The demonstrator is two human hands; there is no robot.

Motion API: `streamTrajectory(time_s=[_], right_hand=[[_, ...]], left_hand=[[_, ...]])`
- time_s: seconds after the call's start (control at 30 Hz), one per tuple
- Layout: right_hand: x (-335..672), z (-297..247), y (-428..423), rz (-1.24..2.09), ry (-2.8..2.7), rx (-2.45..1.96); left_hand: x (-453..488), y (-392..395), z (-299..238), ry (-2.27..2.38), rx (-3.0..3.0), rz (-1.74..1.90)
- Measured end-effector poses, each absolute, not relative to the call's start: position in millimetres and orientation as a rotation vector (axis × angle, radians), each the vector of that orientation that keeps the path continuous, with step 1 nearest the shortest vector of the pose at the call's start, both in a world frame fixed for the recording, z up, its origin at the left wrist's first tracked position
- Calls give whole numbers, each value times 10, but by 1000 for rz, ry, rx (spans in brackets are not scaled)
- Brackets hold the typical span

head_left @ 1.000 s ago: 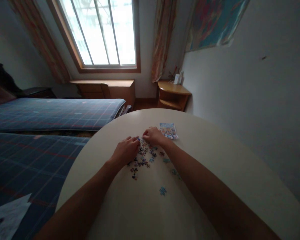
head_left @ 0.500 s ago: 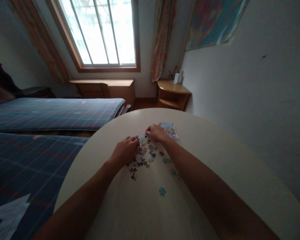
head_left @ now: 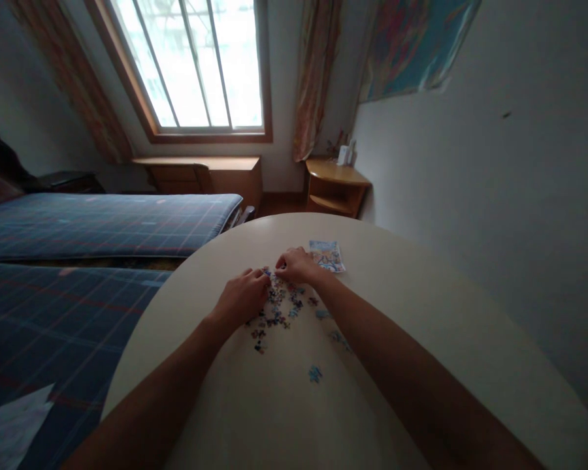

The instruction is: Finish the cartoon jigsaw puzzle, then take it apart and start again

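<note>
A loose heap of small jigsaw puzzle pieces (head_left: 276, 301) lies on the round pale table (head_left: 255, 405). My left hand (head_left: 242, 297) rests at the heap's left edge, its fingers curled down onto the pieces; what they hold is hidden. At the far end of the heap, my right hand (head_left: 295, 266) has thumb and fingers brought together; anything between them is too small to make out. Just beyond that hand lies a printed picture card (head_left: 330, 256). A blue cluster of pieces (head_left: 315, 374) sits apart, nearer to me, and more bluish pieces (head_left: 340, 338) lie beside my right forearm.
Left of the table stand beds with plaid blue mattresses (head_left: 102, 225), with paper sheets (head_left: 14, 424) on the nearer one. A desk (head_left: 230, 164) stands under the window, and a corner shelf (head_left: 338, 173) stands behind the table. The wall (head_left: 470, 196) runs along the right.
My right hand has moved slightly left and nearer to my left hand, over the far end of the heap. My left hand stays at the heap's left edge. The view has shifted slightly.
</note>
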State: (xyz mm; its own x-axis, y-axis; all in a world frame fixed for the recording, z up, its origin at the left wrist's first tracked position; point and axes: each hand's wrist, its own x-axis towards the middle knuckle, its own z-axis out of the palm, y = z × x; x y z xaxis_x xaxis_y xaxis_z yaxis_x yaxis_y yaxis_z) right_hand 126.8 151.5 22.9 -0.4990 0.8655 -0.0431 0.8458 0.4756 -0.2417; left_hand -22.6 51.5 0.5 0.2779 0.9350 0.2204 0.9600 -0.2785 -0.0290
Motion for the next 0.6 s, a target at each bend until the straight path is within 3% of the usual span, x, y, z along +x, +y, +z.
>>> streamTrajectory(time_s=[0.37,0.6], right_hand=[[1294,222,1440,439,-2500,-1396],[1927,275,1081,580,-2378,-1186]], left_hand=[[-240,517,5,-1749,-2369,-278],[-151,486,50,-1722,-2352,-369]])
